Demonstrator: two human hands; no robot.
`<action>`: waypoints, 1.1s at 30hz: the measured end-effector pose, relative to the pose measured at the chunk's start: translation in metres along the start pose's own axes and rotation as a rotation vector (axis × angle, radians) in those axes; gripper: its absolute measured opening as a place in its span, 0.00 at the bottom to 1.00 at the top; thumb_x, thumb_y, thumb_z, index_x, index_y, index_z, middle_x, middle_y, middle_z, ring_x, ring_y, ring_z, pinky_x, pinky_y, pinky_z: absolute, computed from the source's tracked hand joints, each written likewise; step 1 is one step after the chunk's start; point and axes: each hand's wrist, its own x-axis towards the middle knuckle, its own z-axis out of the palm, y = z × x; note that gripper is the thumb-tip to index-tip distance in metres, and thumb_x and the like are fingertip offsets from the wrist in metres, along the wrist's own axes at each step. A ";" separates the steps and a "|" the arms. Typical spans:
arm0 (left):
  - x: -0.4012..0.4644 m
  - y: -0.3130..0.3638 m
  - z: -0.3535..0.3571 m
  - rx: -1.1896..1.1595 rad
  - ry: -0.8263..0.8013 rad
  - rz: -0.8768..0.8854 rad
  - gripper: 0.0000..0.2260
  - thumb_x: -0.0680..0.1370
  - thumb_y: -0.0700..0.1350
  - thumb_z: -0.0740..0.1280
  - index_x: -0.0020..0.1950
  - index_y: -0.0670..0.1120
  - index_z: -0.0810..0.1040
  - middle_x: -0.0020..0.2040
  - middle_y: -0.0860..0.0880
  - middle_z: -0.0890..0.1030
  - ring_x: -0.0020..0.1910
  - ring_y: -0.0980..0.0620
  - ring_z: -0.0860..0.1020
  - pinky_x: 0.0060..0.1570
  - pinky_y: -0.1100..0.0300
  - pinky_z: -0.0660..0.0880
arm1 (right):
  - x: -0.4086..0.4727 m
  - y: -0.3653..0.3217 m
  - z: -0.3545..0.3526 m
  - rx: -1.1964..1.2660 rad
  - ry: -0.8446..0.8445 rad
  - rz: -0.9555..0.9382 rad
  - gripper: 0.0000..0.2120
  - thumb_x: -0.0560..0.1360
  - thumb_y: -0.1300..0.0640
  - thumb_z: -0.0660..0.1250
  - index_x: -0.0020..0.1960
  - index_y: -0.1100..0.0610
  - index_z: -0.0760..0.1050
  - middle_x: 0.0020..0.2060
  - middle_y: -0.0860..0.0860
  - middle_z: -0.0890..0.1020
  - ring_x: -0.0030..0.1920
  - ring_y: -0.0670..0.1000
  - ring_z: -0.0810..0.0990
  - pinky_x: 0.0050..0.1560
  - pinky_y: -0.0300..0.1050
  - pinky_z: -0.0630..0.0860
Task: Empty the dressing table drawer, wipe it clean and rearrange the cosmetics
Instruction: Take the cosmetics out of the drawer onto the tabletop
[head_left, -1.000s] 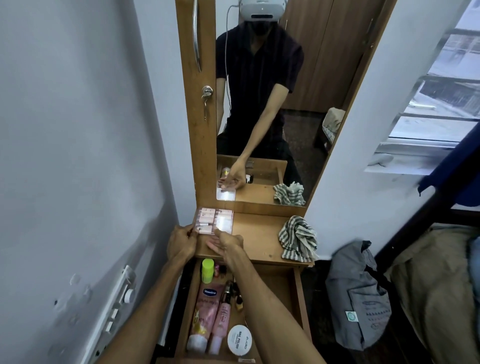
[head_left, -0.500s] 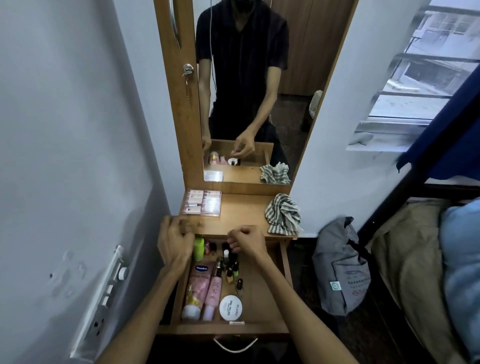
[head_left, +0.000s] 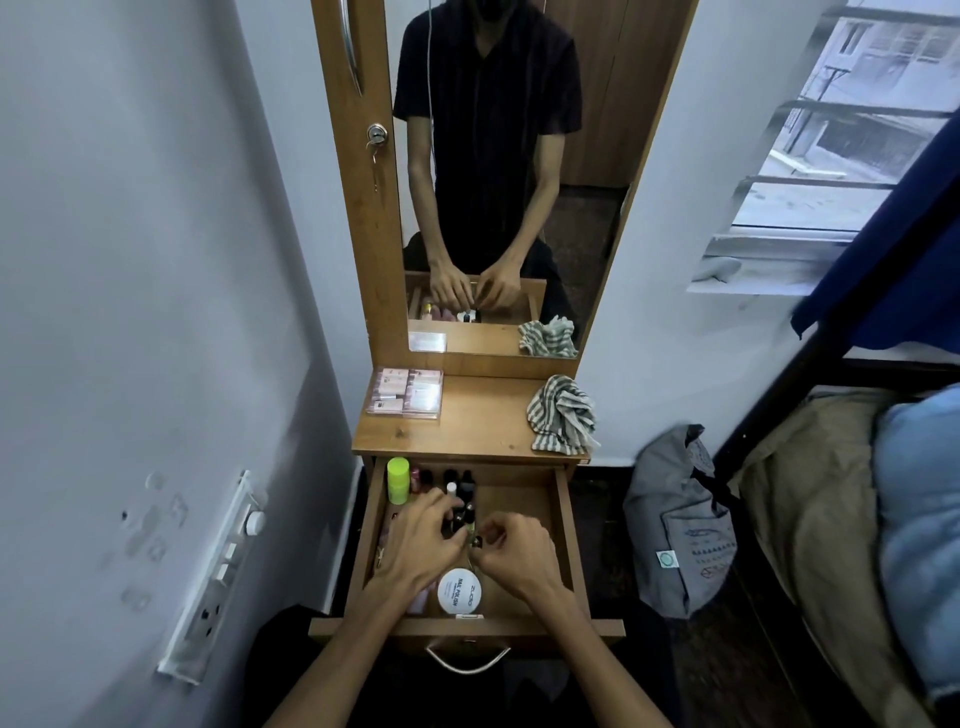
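Observation:
The wooden drawer (head_left: 564, 519) of the dressing table stands pulled out below me. Inside it are a green-capped bottle (head_left: 398, 480) at the back left, a row of small dark nail polish bottles (head_left: 457, 479), a white round jar (head_left: 460, 590) near the front, and pink tubes mostly hidden under my arm. My left hand (head_left: 418, 543) reaches over the small bottles with its fingertips on them. My right hand (head_left: 514, 545) pinches a small dark-capped bottle (head_left: 475, 540) in the middle of the drawer. A striped cloth (head_left: 561, 415) lies crumpled on the tabletop (head_left: 483, 421).
A flat pink cosmetics box (head_left: 406, 399) lies at the tabletop's back left, under the mirror (head_left: 498, 208). A grey bag (head_left: 680, 519) leans on the wall to the right, beside a bed (head_left: 841, 519). A switch panel (head_left: 218, 571) sticks out from the left wall.
Both hands have come down from the tabletop edge into the drawer, onto the small bottles. The pink box stays on the tabletop. My view has tilted down.

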 end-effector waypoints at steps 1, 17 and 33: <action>0.002 0.001 0.002 0.015 -0.014 -0.010 0.15 0.73 0.53 0.71 0.58 0.51 0.81 0.52 0.56 0.79 0.52 0.55 0.78 0.51 0.58 0.76 | -0.001 0.001 0.001 -0.007 0.000 -0.005 0.11 0.68 0.44 0.71 0.48 0.46 0.84 0.40 0.42 0.84 0.41 0.43 0.82 0.42 0.44 0.82; 0.007 0.006 0.006 0.079 -0.033 -0.058 0.11 0.77 0.50 0.71 0.58 0.51 0.80 0.55 0.55 0.79 0.54 0.53 0.79 0.51 0.58 0.76 | -0.001 0.009 0.007 -0.047 0.015 -0.045 0.04 0.72 0.49 0.73 0.45 0.49 0.83 0.40 0.44 0.84 0.39 0.44 0.81 0.35 0.33 0.71; 0.025 0.002 -0.042 -0.138 0.079 0.032 0.05 0.66 0.45 0.75 0.38 0.52 0.82 0.34 0.58 0.79 0.35 0.59 0.77 0.35 0.58 0.76 | 0.055 -0.022 -0.079 0.095 0.213 -0.146 0.04 0.69 0.53 0.76 0.44 0.49 0.87 0.33 0.41 0.83 0.35 0.36 0.79 0.36 0.25 0.69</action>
